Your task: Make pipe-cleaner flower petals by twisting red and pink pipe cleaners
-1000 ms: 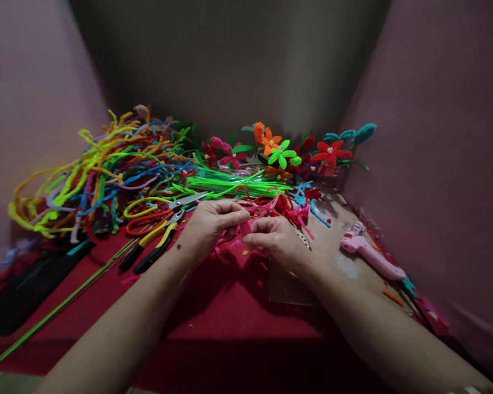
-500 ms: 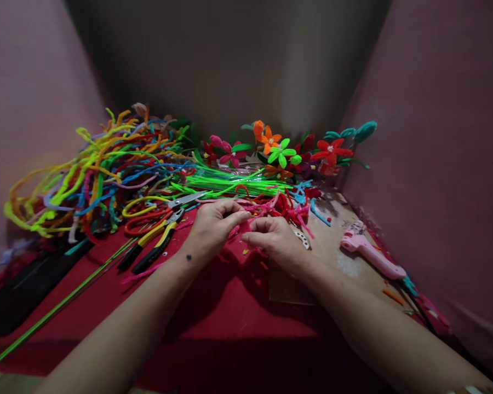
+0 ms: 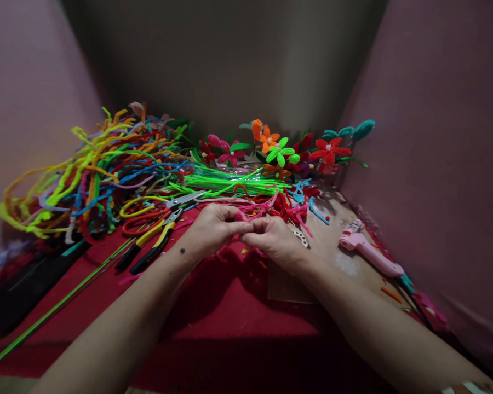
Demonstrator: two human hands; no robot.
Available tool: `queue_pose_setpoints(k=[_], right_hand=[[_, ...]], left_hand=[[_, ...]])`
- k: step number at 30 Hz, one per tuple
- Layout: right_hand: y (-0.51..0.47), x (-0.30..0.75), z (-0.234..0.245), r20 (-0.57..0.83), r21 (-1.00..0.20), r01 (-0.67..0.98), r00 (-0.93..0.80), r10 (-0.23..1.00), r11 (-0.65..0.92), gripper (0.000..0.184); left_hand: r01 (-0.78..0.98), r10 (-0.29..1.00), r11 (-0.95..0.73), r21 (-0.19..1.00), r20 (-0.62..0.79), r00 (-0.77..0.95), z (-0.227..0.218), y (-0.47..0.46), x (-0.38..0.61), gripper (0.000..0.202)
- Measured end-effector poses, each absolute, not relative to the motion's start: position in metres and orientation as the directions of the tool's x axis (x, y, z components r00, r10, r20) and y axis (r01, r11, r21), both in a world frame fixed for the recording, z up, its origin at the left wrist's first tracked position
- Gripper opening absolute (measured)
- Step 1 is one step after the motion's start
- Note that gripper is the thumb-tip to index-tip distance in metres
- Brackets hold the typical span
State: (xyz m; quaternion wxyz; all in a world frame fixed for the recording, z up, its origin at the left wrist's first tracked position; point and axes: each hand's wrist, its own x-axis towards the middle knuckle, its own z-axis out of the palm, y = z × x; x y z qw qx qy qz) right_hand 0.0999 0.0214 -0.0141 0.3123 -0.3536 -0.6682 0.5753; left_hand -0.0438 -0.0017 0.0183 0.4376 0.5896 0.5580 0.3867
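My left hand (image 3: 218, 223) and my right hand (image 3: 269, 236) meet over the middle of the table, fingertips pinched together. Between them they grip a pink pipe cleaner (image 3: 241, 215), most of it covered by the fingers. Just behind the hands lie more pink and red pipe cleaners (image 3: 285, 207) in a loose tangle. Left of my left hand rest scissors (image 3: 148, 213) with red and yellow handles and pliers (image 3: 158, 239) with black and yellow grips. A white disc with holes (image 3: 299, 236) shows beside my right hand.
A heap of coloured pipe cleaners (image 3: 86, 180) fills the left side. Bright green pipe cleaners (image 3: 225, 181) lie behind the hands, with pipe-cleaner flowers (image 3: 280, 152) at the back. On a brown board (image 3: 340, 262) at right is a pink glue gun (image 3: 370, 251). Red cloth (image 3: 230, 317) covers the table.
My hands have drawn together, so their fingertips now touch and cover more of the pink pipe cleaner. The camera view has shifted slightly.
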Motion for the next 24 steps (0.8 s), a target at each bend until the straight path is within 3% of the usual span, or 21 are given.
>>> queue_pose_setpoints(k=[8, 13, 16, 18, 20, 22, 24], right_hand=[[0.021, 0.102, -0.009, 0.031, -0.999, -0.011, -0.537, 0.843, 0.030, 0.017], [0.021, 0.101, -0.011, 0.028, -1.000, -0.022, -0.536, 0.844, 0.019, 0.018], [0.022, 0.099, -0.013, 0.007, -1.000, -0.026, -0.506, 0.863, -0.007, 0.020], [0.023, 0.098, -0.014, -0.012, -0.998, -0.048, -0.483, 0.876, -0.040, 0.023], [0.023, 0.097, -0.014, -0.024, -0.995, -0.078, -0.471, 0.882, -0.069, 0.024], [0.022, 0.097, -0.013, -0.030, -0.992, -0.092, -0.481, 0.876, -0.084, 0.023], [0.021, 0.099, -0.010, -0.040, -0.992, -0.085, -0.480, 0.876, -0.092, 0.024]], left_hand=[[0.121, 0.998, -0.008, 0.993, 0.000, 0.061, 0.016, -0.002, -0.049, 0.025], [0.226, 1.000, -0.024, 0.974, 0.021, 0.015, 0.016, 0.000, -0.049, 0.016], [0.426, 0.971, -0.191, 0.884, 0.234, -0.051, 0.009, 0.001, -0.044, 0.013], [0.562, 0.879, -0.352, 0.748, 0.470, -0.074, 0.003, 0.000, -0.040, 0.012], [0.606, 0.804, -0.424, 0.673, 0.587, -0.090, 0.000, 0.000, -0.037, 0.012], [0.532, 0.849, -0.368, 0.762, 0.509, -0.141, 0.000, -0.001, -0.036, 0.014], [0.339, 0.943, -0.227, 0.913, 0.293, -0.156, 0.003, -0.001, -0.037, 0.019]])
